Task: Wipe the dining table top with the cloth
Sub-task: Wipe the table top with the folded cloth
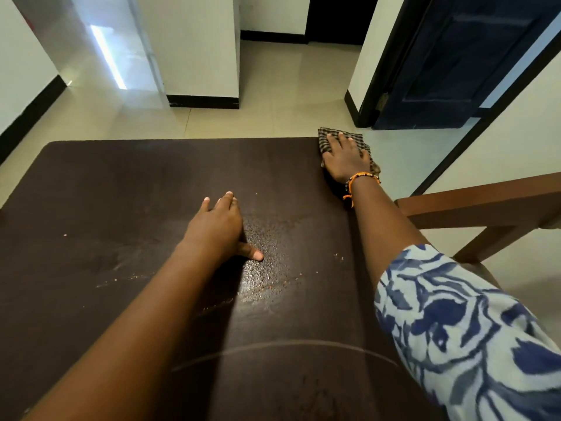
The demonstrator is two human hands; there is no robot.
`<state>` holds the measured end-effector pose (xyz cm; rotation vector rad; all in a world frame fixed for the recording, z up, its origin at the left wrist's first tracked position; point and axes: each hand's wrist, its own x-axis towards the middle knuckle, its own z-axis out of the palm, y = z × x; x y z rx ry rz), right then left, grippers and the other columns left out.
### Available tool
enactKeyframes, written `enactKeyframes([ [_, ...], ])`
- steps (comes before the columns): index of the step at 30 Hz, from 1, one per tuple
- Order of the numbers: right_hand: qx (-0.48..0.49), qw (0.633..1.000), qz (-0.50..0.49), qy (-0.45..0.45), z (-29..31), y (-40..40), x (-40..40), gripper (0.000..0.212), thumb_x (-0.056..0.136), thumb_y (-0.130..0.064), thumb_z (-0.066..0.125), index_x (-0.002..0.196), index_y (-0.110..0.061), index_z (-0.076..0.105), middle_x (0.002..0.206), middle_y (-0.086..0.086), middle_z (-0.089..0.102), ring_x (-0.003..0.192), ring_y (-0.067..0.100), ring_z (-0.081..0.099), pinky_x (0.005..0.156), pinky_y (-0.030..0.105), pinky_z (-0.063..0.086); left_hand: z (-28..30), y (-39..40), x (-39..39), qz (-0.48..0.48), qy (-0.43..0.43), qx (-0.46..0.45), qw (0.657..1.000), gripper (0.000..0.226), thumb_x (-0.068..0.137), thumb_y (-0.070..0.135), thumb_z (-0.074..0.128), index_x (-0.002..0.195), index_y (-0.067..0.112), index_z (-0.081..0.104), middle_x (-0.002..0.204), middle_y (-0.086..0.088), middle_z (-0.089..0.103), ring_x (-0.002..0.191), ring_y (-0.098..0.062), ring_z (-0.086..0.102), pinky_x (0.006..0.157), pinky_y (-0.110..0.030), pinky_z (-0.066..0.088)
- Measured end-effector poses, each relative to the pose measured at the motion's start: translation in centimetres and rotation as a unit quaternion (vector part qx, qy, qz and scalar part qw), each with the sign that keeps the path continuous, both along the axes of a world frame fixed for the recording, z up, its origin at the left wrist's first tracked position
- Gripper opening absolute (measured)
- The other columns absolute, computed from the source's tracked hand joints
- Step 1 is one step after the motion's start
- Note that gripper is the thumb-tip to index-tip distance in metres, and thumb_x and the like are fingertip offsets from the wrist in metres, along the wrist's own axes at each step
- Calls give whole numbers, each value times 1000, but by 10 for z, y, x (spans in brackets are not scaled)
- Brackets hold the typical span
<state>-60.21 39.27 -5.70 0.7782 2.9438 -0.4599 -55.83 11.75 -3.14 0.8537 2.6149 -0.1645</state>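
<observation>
A dark brown dining table (106,189) fills the lower view, with crumbs and a shiny speckled patch near its middle. My right hand (344,161) lies flat on a checked brown cloth (326,135) at the table's far right corner; part of the cloth hangs past the edge. An orange bead bracelet circles that wrist. My left hand (218,224) rests palm down on the middle of the table, fingers spread, holding nothing.
A brown wooden chair (473,205) stands close against the table's right side. Beyond the far edge is a pale tiled floor (273,95), a white pillar (197,50) and a dark blue door (455,62) at the upper right.
</observation>
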Motion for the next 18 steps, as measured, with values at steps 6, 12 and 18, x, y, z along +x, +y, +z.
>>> enactKeyframes([
  [6,9,999,41,5,-2,-27,87,53,100,-35,27,150,-30,11,160,-3,2,147,17,0,116,47,-1,2,-2,2,17,-20,36,999,126,63,68,62,146,-5,1,157,-16,0,146,-25,5,117,-42,0],
  [12,50,997,60,2,-4,-46,166,55,97,-42,33,149,-35,14,160,-5,7,147,17,4,115,50,7,3,-7,6,24,-30,68,997,122,66,68,59,146,-4,0,157,-15,-1,146,-24,2,118,-44,-1],
  [18,10,999,33,-22,-1,-69,100,55,98,-49,27,149,-39,9,160,-3,-1,147,20,-5,115,51,-8,-9,-40,21,51,3,160,986,114,72,69,50,147,-1,2,158,-13,0,146,-25,-1,116,-44,-3],
])
